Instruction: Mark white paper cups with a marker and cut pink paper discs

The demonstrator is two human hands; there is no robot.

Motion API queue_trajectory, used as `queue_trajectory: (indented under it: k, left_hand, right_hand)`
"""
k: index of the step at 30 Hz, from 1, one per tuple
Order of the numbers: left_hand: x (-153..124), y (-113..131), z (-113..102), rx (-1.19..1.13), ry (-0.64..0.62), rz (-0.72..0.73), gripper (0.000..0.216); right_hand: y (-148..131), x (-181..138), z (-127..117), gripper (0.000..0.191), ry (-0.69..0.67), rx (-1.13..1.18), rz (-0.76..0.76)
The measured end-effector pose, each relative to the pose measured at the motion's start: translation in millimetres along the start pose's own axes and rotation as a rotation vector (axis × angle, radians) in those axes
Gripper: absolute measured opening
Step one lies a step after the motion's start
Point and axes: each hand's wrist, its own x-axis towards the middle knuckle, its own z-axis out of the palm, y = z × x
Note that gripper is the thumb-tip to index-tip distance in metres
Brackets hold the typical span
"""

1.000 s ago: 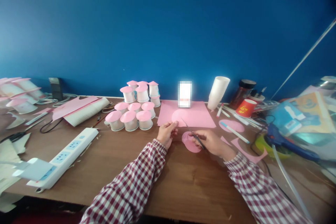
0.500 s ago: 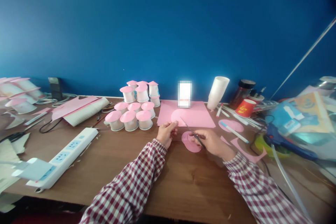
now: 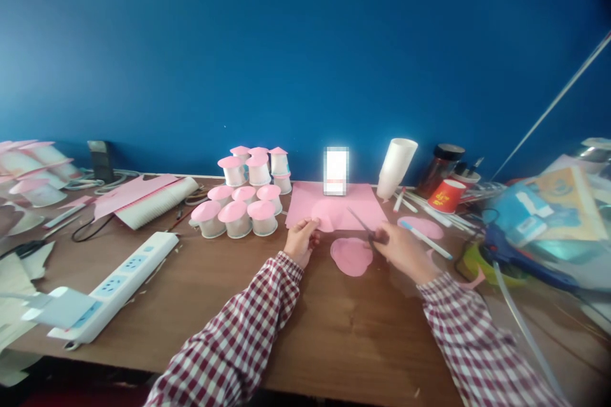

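Showing plain pink: round paper disc (image 3: pixel 326 213)

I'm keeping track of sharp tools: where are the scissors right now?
In the head view, the scissors are just right of centre, in the right hand, their tips over the pink sheet and just beyond the pink discs.

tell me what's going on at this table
A person's left hand pinches a pink paper disc by its edge, above a larger pink sheet. The right hand grips what look like scissors, pointing toward the disc. Pink paper rounds lie on the table between the hands, and pink-topped cups stand to the left.
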Motion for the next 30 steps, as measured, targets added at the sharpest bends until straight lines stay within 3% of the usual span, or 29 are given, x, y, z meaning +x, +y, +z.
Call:
queue_trajectory:
  k: [5, 8, 11, 17, 22, 26, 30]
  left_hand:
    - [-2.4, -6.2, -0.4, 0.315, -0.258, 0.068, 0.027]
    - [-6.5, -11.2, 0.5, 0.518, -0.350, 0.143, 0.035]
    - [-11.1, -15.2, 1.5, 0.677, -0.361, 0.258, 0.036]
    - [-12.4, -19.5, -0.2, 0.912, -0.240, 0.546, 0.018]
    - [-11.0, -22.0, -1.1, 1.095, -0.392, 0.601, 0.016]
    - [-10.7, -23.7, -0.9, 1.147, -0.389, 0.607, 0.018]
    - [-10.0, -24.5, -1.2, 1.159, -0.389, 0.601, 0.018]
  right_hand:
    - [18.3, 3.1, 4.6, 0.017, -0.015, -0.022, 0.097]
    - [18.0, 2.5, 5.8, 0.016, 0.047, -0.171, 0.040]
    - [13.1, 1.7, 6.7, 0.014, 0.063, -0.271, -0.044]
    - [7.0, 0.7, 10.6, 0.013, 0.100, -0.324, -0.114]
    - [7.2, 2.8, 11.1, 0.009, 0.051, -0.305, -0.064]
    - [12.6, 6.2, 9.5, 0.011, -0.095, -0.133, 0.019]
    - [16.2, 7.1, 9.1, 0.021, -0.186, 0.043, -0.007]
